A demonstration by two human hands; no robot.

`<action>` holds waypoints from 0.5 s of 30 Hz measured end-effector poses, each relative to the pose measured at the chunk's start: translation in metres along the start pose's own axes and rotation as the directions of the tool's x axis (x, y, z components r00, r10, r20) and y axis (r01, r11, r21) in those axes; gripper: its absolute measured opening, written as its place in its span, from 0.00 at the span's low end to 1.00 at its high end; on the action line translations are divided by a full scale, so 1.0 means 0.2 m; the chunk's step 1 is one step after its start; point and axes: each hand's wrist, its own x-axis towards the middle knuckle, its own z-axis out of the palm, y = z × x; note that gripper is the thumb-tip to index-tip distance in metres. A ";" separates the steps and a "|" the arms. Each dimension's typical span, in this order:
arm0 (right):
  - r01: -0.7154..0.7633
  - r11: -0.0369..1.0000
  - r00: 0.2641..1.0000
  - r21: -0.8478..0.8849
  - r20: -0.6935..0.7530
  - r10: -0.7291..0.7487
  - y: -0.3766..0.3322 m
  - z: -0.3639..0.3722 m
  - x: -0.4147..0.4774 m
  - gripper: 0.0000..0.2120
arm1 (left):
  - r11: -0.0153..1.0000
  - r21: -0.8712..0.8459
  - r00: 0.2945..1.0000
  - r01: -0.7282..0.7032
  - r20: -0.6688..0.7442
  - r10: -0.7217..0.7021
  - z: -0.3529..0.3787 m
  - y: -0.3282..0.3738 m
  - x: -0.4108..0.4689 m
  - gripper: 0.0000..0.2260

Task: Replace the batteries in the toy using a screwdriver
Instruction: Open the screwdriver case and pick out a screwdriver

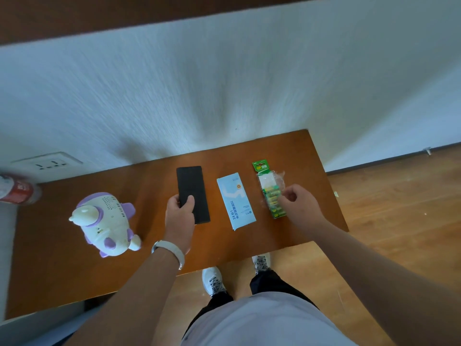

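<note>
Both hands prepare: your left hand [179, 213] grips the case [191, 184], your right hand [301, 205] pinches the pack [270, 197]. Next, probably open the case under your thumb for the screwdriver.

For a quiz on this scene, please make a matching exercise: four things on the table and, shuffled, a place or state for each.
Things:
1. toy
2. black case
3. blue-and-white packet
4. battery pack

Places or states:
A. lies untouched between the two hands
B. gripped at its near end by the left hand
C. pinched by the right hand
D. white and purple, left of the left hand

Pairs: 1-D, 2-B, 3-A, 4-C
</note>
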 end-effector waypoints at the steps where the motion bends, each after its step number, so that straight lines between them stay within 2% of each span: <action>1: 0.019 1.000 1.000 0.019 0.010 -0.019 -0.04 -0.01 -0.01 0.04 | 1.000 -0.016 1.000 -0.009 0.009 0.009 0.00 0.03 -0.01 0.11; 4: 0.077 0.995 0.996 0.068 0.030 -0.079 -0.17 -0.02 -0.06 0.01 | 0.997 -0.076 0.999 -0.029 0.041 0.032 0.02 0.12 -0.07 0.09; 8: 0.147 0.970 0.982 0.193 0.089 -0.166 -0.37 0.02 -0.16 0.06 | 0.989 -0.131 0.994 -0.071 0.071 0.080 0.03 0.22 -0.16 0.04; 15: 0.217 0.917 0.935 0.334 0.198 -0.294 -0.71 0.14 -0.32 0.09 | 0.967 -0.218 0.982 -0.133 0.100 0.157 0.03 0.33 -0.32 0.15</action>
